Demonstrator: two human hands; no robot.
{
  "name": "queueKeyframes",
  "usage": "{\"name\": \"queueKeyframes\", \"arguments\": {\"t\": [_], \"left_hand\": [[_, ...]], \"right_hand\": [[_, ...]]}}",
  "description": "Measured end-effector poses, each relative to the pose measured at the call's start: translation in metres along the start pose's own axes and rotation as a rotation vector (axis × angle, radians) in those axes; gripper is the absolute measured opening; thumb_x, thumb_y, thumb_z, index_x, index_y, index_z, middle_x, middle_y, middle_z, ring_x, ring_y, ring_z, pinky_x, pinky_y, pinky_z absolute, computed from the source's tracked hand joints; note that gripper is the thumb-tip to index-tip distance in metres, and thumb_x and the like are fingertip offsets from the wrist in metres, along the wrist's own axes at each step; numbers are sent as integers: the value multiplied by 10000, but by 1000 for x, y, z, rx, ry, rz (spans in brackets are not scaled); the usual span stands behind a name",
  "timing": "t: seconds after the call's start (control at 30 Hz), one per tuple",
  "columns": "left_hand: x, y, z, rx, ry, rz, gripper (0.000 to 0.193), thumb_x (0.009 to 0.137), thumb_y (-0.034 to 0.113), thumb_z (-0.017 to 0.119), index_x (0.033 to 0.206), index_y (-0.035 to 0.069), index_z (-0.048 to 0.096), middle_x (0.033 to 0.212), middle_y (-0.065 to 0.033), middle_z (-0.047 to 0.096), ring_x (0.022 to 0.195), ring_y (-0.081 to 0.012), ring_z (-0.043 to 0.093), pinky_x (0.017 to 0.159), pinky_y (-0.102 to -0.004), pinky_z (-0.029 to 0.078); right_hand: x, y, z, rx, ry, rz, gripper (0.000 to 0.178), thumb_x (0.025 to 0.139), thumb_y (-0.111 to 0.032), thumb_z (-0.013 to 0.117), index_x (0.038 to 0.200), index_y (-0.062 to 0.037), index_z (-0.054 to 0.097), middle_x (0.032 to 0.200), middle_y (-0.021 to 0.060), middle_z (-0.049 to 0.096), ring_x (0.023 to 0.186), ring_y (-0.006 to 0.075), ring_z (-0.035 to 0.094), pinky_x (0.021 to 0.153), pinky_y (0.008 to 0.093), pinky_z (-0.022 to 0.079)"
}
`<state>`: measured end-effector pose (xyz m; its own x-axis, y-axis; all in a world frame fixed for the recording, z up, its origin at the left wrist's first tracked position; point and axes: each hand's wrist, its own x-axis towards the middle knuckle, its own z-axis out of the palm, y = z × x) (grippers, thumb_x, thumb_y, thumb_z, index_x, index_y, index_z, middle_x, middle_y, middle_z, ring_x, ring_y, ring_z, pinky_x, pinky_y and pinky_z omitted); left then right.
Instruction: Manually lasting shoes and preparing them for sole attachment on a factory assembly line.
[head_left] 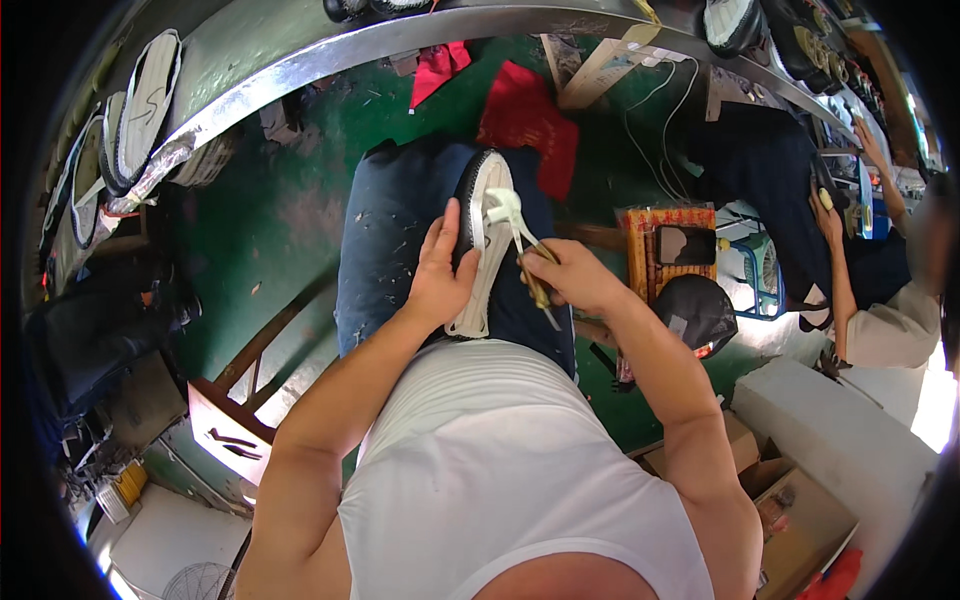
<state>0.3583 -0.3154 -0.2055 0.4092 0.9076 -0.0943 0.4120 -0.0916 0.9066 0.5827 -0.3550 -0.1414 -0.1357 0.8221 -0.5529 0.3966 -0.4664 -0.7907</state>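
Observation:
A shoe [483, 290] lies sole-up across my lap, toe pointing away. Its underside is pale, with a dark edge at the toe and along the left side. My left hand [440, 278] holds it from the left, with fingers along the side and thumb toward the sole. Closed round the handles of a pair of lasting pliers [506, 207] is my right hand [578, 277]. The pliers' pale head rests over the front part of the sole. A thin pointed end sticks out below my right hand; whether it belongs to the pliers I cannot tell.
A metal-edged bench [300, 72] with shoes on it curves across the far side. Red cloth [530, 125] lies beyond my knees. On the right are a phone [685, 246], a black cap [697, 308] and a co-worker's arm [838, 270]. Dark pliers [235, 442] sit at left.

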Motion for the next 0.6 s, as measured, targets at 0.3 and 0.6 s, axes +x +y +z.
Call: {"name": "queueKeyframes", "arguments": {"t": [0.3,0.6], "left_hand": [[18,46,-21,491,-316,-208,598,993,274,443,1546,317,219,1512,-326,279,1136,-514,554,985,-486,475],[-1,44,-5,451,-155,-242,703,970,314,518,1541,101,167,1470,-375,302,969,-529,627,895,-498,523]], "right_hand": [[-7,6,-9,529,-143,182,289,998,-236,551,1167,-2,566,924,67,670,759,97,609,587,233,487],[27,-15,-11,-551,71,-193,368,1013,-314,477,972,48,524,892,301,632,896,487,606,774,540,461]]}}
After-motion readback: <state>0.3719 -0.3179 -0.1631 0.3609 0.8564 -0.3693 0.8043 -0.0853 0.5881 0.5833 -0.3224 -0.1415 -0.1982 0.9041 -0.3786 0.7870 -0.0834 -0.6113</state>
